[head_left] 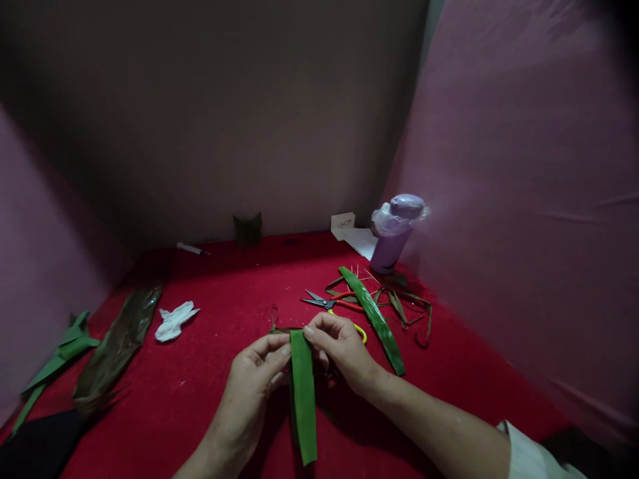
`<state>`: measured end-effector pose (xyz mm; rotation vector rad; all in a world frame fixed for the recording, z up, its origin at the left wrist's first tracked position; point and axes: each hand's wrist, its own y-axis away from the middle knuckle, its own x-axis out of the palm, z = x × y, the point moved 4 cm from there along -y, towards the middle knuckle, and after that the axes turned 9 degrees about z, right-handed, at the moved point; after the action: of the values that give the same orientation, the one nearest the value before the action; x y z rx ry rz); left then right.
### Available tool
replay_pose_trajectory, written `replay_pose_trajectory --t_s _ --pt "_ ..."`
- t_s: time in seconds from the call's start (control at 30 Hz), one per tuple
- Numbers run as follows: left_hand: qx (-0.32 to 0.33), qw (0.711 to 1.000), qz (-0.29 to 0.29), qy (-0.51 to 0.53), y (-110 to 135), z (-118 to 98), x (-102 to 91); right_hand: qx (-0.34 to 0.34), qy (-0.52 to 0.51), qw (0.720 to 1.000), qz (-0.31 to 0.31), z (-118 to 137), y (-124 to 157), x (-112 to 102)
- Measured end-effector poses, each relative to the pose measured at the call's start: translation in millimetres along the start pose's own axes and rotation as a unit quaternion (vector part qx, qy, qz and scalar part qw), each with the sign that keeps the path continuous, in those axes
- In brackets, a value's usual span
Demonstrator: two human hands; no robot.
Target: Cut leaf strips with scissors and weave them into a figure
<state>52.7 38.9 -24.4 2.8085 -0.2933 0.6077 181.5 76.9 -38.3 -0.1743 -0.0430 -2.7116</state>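
Observation:
A long green leaf strip (303,399) hangs down between my two hands above the red cloth (239,293). My left hand (254,382) pinches the strip's upper left edge with thumb and fingers closed. On the other side, my right hand (339,349) pinches the top right edge, fingers curled. Just beyond my right hand lie scissors (332,305) with orange and yellow handles, blades pointing left.
Another green leaf strip (374,319) and thin brown leaf trimmings (409,309) lie to the right. A purple bottle (394,233) wrapped in plastic stands at the back right beside white paper (357,236). At left are a white tissue (174,320), a dark leaf bundle (117,346) and folded green leaves (62,352).

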Motion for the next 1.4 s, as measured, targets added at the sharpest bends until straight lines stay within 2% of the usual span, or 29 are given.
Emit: replay_pose_trajectory --t_s 0.23,0.43,0.57,0.73,0.87,1.0,1.13,1.23,1.33,1.4 --pt "-0.01 1.0 0.006 -0.017 1 2 0.5 0.003 -0.015 1.0 0.007 -1 0 1" --pt "0.002 0.999 -0.041 -0.029 2 2 -5.1 -0.01 -0.024 1.0 0.013 0 -1 1" --pt "0.002 0.999 -0.04 -0.02 1 3 -8.4 -0.015 -0.029 0.999 0.021 0 -1 1" --pt "-0.012 0.993 -0.083 -0.086 0 7 -12.8 -0.05 -0.024 0.997 0.061 1 1 6" --pt "-0.023 0.992 -0.063 -0.106 0 9 -9.6 -0.049 -0.018 0.999 0.017 1 0 2" --pt "-0.024 0.994 -0.031 -0.103 1 9 -6.2 -0.037 0.003 0.999 0.026 0 -2 1" --pt "-0.031 0.995 -0.033 -0.088 0 12 -8.2 -0.031 0.043 0.998 0.043 -5 -1 4" --pt "-0.032 0.996 -0.036 -0.076 -2 14 -10.2 -0.034 0.104 0.993 0.034 -3 -1 3" --pt "-0.01 0.997 -0.048 -0.064 -3 10 -12.9 -0.051 0.203 0.978 -0.016 11 -2 -11" --pt "0.005 0.997 -0.056 -0.053 -3 7 -14.5 -0.065 0.289 0.953 -0.064 25 -3 -29"
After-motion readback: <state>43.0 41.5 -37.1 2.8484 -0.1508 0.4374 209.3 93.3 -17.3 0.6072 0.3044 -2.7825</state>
